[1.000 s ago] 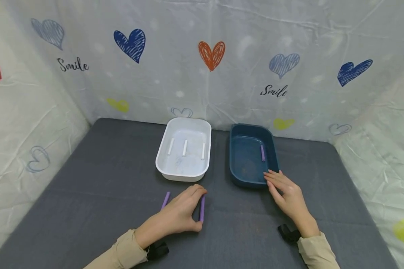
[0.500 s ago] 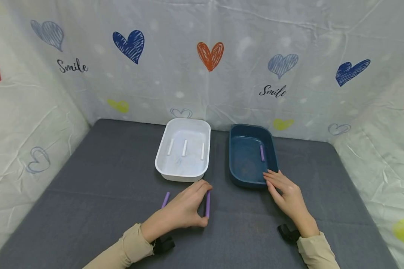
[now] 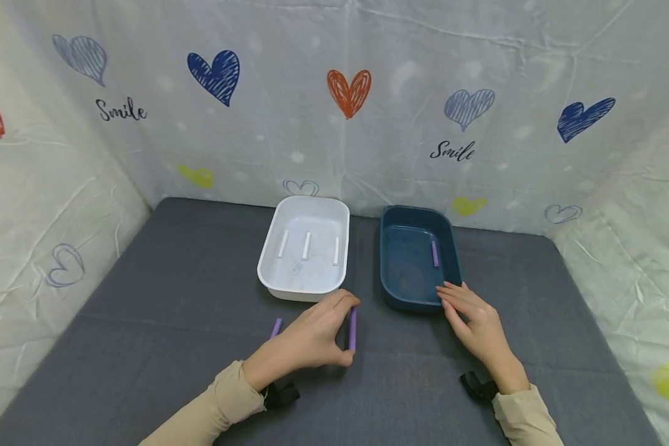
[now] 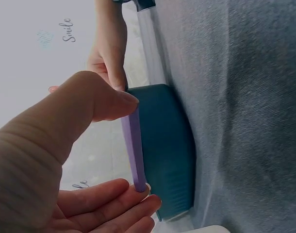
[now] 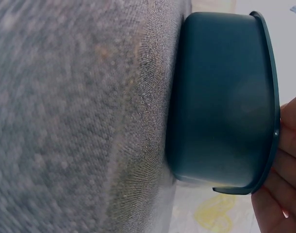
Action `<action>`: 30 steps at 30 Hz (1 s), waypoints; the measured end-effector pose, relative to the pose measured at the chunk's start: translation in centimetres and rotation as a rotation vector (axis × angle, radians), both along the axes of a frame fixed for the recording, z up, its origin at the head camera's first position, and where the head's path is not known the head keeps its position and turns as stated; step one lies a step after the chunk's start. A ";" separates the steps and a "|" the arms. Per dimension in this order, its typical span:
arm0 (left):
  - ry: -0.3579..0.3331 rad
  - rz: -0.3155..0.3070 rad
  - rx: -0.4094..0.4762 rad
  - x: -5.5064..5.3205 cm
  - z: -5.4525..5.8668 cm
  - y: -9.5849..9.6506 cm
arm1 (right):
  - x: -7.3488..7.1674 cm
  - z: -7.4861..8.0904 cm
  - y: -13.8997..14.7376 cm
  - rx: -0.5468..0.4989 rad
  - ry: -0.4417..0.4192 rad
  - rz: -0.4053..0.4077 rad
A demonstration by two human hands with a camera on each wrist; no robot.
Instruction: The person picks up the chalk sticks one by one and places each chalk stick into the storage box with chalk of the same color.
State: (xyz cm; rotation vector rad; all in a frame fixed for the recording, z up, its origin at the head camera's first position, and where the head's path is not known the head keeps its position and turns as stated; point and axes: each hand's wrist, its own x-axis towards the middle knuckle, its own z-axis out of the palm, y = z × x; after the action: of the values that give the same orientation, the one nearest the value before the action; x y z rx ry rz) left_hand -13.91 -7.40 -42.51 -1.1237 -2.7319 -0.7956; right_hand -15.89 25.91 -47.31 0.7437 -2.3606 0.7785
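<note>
In the head view my left hand (image 3: 312,337) pinches a purple chalk stick (image 3: 352,329) end to end, thumb at the near end and fingertips at the far end. The left wrist view shows this stick (image 4: 133,150) raised off the cloth, before the side of the dark blue bin (image 4: 167,141). Partly behind the left hand lies another purple chalk (image 3: 276,327). My right hand (image 3: 476,322) rests with extended fingers on the near right corner of the blue bin (image 3: 387,291). One purple chalk (image 3: 435,254) lies inside that bin.
A white bin (image 3: 264,272) with 3 white chalk sticks (image 3: 306,246) stands left of the blue one. Both stand on a grey cloth-covered table (image 3: 161,322) near its back edge. A printed curtain (image 3: 290,124) hangs behind and at both sides.
My left hand has moved right and slightly away from me with the purple chalk, toward the blue bin. The right hand stays at the bin's corner.
</note>
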 end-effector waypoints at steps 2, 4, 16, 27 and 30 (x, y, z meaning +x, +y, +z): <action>-0.002 -0.005 0.005 -0.2 0.2 0.1 | 0.0 0.0 0.0 -0.001 -0.006 -0.002; -0.006 -0.008 0.009 -0.3 0.5 0.3 | 0.1 0.1 0.0 -0.001 -0.015 -0.004; 0.004 -0.017 0.002 -1.2 1.2 1.4 | 0.0 0.1 -0.2 -0.008 0.006 0.001; -0.023 -0.018 -0.007 -2.0 1.9 2.6 | 0.0 0.1 0.0 -0.016 -0.025 0.002; -0.037 -0.012 -0.012 -2.3 2.2 2.9 | -0.1 0.1 0.0 -0.020 -0.024 0.001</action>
State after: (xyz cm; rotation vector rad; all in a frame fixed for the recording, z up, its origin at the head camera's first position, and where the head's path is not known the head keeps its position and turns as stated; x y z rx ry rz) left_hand -16.24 -4.54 -40.33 -1.1395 -2.7664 -0.8114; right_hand -15.95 25.95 -47.16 0.7314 -2.3709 0.8144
